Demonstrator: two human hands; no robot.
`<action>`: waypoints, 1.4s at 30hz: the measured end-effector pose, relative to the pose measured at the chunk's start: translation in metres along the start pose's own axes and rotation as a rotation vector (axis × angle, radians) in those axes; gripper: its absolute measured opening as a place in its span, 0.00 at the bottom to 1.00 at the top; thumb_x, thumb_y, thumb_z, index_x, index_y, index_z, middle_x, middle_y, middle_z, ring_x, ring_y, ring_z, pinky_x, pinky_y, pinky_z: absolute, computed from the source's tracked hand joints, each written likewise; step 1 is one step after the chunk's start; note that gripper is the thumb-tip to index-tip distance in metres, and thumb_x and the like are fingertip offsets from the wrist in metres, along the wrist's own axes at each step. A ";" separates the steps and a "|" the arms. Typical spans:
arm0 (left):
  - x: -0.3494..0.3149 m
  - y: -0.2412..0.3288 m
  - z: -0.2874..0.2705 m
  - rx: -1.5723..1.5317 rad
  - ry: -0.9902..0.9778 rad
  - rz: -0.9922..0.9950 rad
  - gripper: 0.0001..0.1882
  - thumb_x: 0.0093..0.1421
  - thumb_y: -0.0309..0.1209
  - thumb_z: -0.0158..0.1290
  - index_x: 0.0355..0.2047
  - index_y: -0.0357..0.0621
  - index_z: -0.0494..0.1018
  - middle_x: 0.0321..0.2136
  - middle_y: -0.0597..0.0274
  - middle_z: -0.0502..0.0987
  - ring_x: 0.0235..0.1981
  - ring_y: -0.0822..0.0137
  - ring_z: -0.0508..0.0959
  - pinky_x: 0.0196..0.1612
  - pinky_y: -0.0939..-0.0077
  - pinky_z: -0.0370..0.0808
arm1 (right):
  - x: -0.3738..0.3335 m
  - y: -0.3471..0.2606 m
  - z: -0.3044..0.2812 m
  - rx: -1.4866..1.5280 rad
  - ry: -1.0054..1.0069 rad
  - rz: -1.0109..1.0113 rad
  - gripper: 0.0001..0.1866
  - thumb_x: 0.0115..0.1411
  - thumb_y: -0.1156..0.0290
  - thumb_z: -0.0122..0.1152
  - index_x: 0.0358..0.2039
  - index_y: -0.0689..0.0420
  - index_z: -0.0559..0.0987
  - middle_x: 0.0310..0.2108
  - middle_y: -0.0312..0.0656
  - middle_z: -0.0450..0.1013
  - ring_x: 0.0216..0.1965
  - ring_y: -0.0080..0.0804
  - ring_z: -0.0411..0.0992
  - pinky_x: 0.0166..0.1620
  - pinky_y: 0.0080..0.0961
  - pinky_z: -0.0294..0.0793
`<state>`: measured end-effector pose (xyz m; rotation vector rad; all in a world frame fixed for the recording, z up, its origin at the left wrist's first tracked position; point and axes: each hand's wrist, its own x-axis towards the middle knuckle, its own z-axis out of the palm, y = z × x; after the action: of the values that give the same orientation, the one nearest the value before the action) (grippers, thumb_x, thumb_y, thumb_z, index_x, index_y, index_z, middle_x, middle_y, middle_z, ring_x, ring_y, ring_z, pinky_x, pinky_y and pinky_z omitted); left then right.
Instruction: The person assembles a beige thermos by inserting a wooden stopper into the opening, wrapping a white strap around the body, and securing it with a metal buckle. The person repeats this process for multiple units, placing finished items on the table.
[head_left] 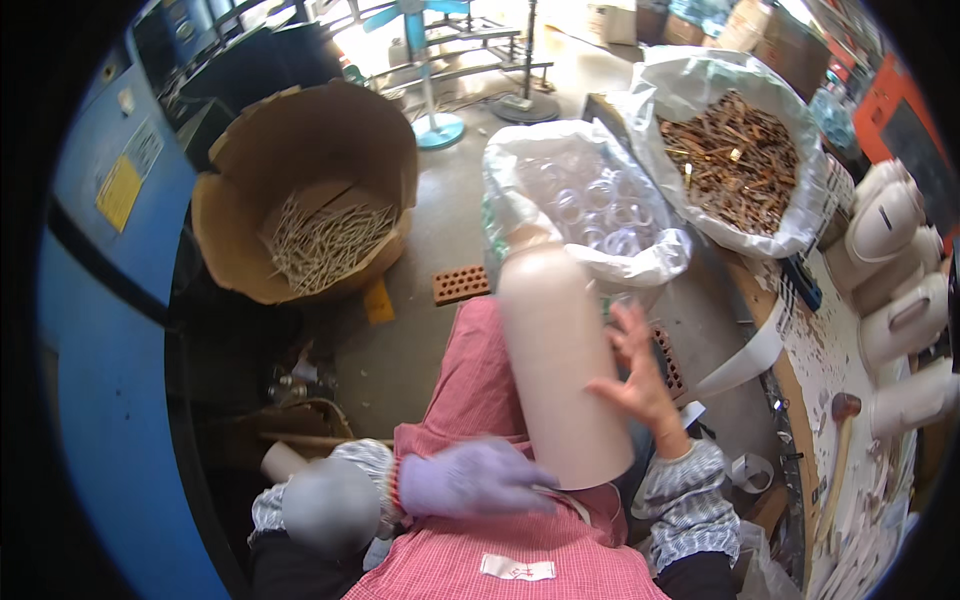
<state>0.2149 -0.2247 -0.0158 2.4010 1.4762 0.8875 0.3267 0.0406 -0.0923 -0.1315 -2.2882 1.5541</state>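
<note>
A long beige cylinder (562, 360), narrowing to a neck at its far end, lies tilted over my lap. It looks like the body of a vacuum flask. My right hand (640, 375), bare, is at its right side with fingers spread and the thumb against or just beside the wall. My left hand (480, 478), in a lavender glove, is blurred. Its fingers stretch toward the cylinder's near end; whether they touch it I cannot tell. A smeared grey round thing (330, 505) is by my left forearm. A pink checked apron (460, 380) covers my lap.
A cardboard bin (235, 235) holds thin pale pieces. White-lined sacks hold clear plastic rings (600, 205) and brown strips (735, 160). On the right bench stand several beige jugs (905, 320) and a mallet (845, 408). Perforated bricks (461, 285) lie on the floor; a blue cabinet (110, 400) stands left.
</note>
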 end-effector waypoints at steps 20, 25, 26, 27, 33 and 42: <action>0.028 -0.178 0.037 0.125 0.636 -0.315 0.46 0.34 0.35 0.73 0.57 0.44 0.66 0.57 0.48 0.67 0.60 0.44 0.66 0.61 0.53 0.63 | 0.042 0.002 0.010 0.342 0.335 0.300 0.03 0.57 0.73 0.64 0.29 0.58 0.79 0.43 0.32 0.65 0.41 0.14 0.62 0.45 0.14 0.62; 0.014 -0.183 0.044 -0.022 0.577 -0.221 0.51 0.38 0.34 0.72 0.63 0.50 0.59 0.63 0.46 0.59 0.64 0.43 0.59 0.63 0.50 0.60 | 0.051 -0.005 0.009 0.313 0.340 0.375 0.06 0.54 0.71 0.67 0.25 0.58 0.80 0.41 0.34 0.68 0.48 0.24 0.61 0.51 0.23 0.61; 0.014 -0.184 0.044 -0.034 0.574 -0.202 0.51 0.38 0.34 0.72 0.63 0.51 0.58 0.63 0.46 0.58 0.65 0.42 0.58 0.63 0.49 0.59 | 0.050 -0.007 0.011 0.281 0.339 0.386 0.05 0.54 0.72 0.66 0.26 0.58 0.79 0.40 0.34 0.67 0.48 0.22 0.61 0.51 0.22 0.61; 0.013 -0.185 0.044 -0.041 0.574 -0.186 0.52 0.38 0.35 0.72 0.63 0.51 0.58 0.64 0.46 0.57 0.65 0.42 0.57 0.63 0.49 0.59 | 0.050 -0.008 0.012 0.249 0.331 0.394 0.04 0.54 0.73 0.65 0.26 0.58 0.79 0.40 0.34 0.67 0.47 0.20 0.61 0.51 0.20 0.60; 0.014 -0.197 0.055 0.029 0.604 -0.121 0.50 0.38 0.42 0.72 0.62 0.57 0.60 0.63 0.43 0.57 0.63 0.38 0.58 0.62 0.46 0.60 | 0.056 -0.012 0.016 0.015 0.363 0.398 0.05 0.53 0.72 0.66 0.24 0.59 0.79 0.38 0.35 0.68 0.51 0.25 0.60 0.53 0.25 0.58; 0.017 -0.192 0.050 0.170 0.554 -0.185 0.29 0.39 0.48 0.70 0.43 0.58 0.78 0.59 0.43 0.63 0.61 0.36 0.62 0.59 0.46 0.64 | 0.060 -0.006 0.013 0.020 0.355 0.434 0.06 0.53 0.73 0.65 0.25 0.60 0.78 0.37 0.35 0.68 0.49 0.26 0.60 0.52 0.24 0.59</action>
<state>0.1056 -0.1096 -0.1353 2.1734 1.9926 1.5171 0.2671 0.0441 -0.0758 -0.8756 -2.0440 1.5899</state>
